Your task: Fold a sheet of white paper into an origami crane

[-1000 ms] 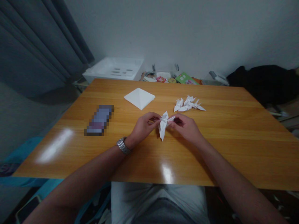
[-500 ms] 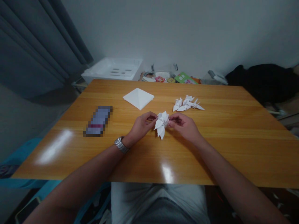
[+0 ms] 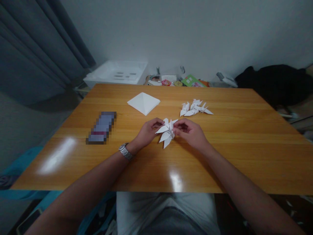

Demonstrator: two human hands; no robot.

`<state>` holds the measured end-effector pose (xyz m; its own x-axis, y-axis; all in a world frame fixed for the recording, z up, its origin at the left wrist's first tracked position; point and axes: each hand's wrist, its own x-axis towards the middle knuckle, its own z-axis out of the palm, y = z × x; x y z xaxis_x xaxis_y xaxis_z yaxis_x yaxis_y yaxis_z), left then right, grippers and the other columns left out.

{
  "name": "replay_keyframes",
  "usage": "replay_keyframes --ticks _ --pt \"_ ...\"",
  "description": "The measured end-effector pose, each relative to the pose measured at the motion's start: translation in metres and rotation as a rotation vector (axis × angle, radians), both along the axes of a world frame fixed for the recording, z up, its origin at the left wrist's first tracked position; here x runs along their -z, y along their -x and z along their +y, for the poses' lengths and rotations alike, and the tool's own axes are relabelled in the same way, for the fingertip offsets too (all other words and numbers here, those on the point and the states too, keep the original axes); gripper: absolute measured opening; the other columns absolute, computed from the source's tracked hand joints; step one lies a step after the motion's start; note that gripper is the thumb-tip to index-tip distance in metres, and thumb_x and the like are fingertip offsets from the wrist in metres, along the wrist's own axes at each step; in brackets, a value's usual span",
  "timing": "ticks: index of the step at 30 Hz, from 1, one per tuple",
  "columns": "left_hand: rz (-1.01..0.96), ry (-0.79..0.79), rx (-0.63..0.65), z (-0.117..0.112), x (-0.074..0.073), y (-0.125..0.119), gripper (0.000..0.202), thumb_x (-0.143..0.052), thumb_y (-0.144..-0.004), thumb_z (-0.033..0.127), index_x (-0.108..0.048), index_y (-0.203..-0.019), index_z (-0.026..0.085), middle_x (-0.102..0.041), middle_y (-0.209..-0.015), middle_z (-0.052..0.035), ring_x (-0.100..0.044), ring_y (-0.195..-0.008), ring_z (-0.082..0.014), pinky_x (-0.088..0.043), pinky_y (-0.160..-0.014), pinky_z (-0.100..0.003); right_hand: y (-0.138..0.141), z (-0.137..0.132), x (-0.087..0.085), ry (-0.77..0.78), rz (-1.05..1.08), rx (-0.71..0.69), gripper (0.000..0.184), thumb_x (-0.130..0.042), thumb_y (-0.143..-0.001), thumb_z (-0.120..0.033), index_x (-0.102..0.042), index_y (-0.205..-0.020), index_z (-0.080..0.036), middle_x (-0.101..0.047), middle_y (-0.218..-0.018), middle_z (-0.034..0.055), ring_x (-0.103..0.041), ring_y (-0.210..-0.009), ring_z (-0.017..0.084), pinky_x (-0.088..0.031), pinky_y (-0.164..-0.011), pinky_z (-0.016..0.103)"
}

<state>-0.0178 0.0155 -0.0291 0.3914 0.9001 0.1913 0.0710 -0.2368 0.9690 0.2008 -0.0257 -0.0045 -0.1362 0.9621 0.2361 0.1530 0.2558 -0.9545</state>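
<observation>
Between my two hands, just above the middle of the wooden table, is a white folded-paper piece (image 3: 167,133) with several pointed petals. My left hand (image 3: 151,130), with a metal watch (image 3: 126,151) on its wrist, has its fingers closed on the left side of the piece; the fingertips are partly hidden behind the paper. On the right side, my right hand (image 3: 189,130) pinches the piece between thumb and fingers. Farther back to the right lie more white folded-paper pieces (image 3: 195,108) in a cluster.
A flat white folded paper diamond (image 3: 144,103) lies toward the back of the table (image 3: 244,143). To the left is a phone (image 3: 101,128), its picture blurred out. Behind the far edge stand a white plastic tray (image 3: 117,71) and small packets, with a black cloth (image 3: 274,81) at right.
The folded-paper piece has turned in my hands, so its petals now fan out more toward the lower left. Both hands stay at nearly the same spot. The view has shifted slightly.
</observation>
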Motion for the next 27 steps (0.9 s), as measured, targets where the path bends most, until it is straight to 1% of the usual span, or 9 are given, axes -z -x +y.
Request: replay_keyframes --ticks 6,11,15,21,27 --pt "0.002 0.01 0.024 0.0 -0.0005 0.0015 0.031 -0.075 -0.085 0.043 -0.064 -0.097 0.017 -0.073 -0.102 -0.0078 -0.07 -0.094 -0.0198 -0.056 -0.089 -0.034 0.0009 -0.0019 -0.0019 -0.027 -0.032 -0.003 0.02 -0.08 -0.081 -0.033 -0.073 -0.096 -0.022 -0.074 -0.093 0.0037 -0.069 -0.081 0.019 -0.056 -0.074 0.033" --pt "0.024 -0.004 -0.01 -0.0014 -0.0047 0.0017 0.03 -0.073 -0.087 0.043 -0.064 -0.097 0.017 -0.074 -0.103 -0.0085 -0.071 -0.094 -0.0197 -0.058 -0.088 -0.034 -0.0013 -0.0019 -0.0031 -0.076 -0.095 0.021 0.016 -0.077 -0.084 -0.034 -0.074 -0.093 -0.022 -0.075 -0.093 0.0038 -0.069 -0.082 0.019 -0.055 -0.076 0.034" --pt "0.054 -0.01 -0.024 -0.0027 -0.0057 0.0014 0.029 -0.071 -0.089 0.043 -0.064 -0.098 0.017 -0.075 -0.101 -0.0081 -0.071 -0.092 -0.0187 -0.059 -0.085 -0.033 -0.0043 -0.0003 -0.0013 -0.112 -0.138 0.063 0.011 -0.075 -0.086 -0.031 -0.075 -0.093 -0.023 -0.076 -0.092 0.0035 -0.07 -0.083 0.02 -0.055 -0.078 0.035" --pt "0.088 -0.062 -0.046 -0.0049 -0.0074 0.0018 0.027 -0.071 -0.09 0.042 -0.065 -0.098 0.017 -0.075 -0.099 -0.0068 -0.072 -0.091 -0.0179 -0.061 -0.084 -0.031 -0.0061 0.0019 0.0005 -0.097 -0.149 0.095 0.013 -0.074 -0.086 -0.033 -0.075 -0.094 -0.022 -0.077 -0.094 0.0042 -0.071 -0.085 0.021 -0.056 -0.08 0.036" --pt "0.091 -0.097 -0.122 -0.0019 -0.0075 0.0036 0.022 -0.071 -0.09 0.038 -0.065 -0.094 0.017 -0.075 -0.095 -0.0048 -0.073 -0.086 -0.0163 -0.061 -0.078 -0.028 -0.0085 0.0062 0.0016 -0.111 -0.171 0.09 0.016 -0.072 -0.087 -0.037 -0.074 -0.094 -0.022 -0.076 -0.096 0.0056 -0.07 -0.088 0.022 -0.057 -0.081 0.038"
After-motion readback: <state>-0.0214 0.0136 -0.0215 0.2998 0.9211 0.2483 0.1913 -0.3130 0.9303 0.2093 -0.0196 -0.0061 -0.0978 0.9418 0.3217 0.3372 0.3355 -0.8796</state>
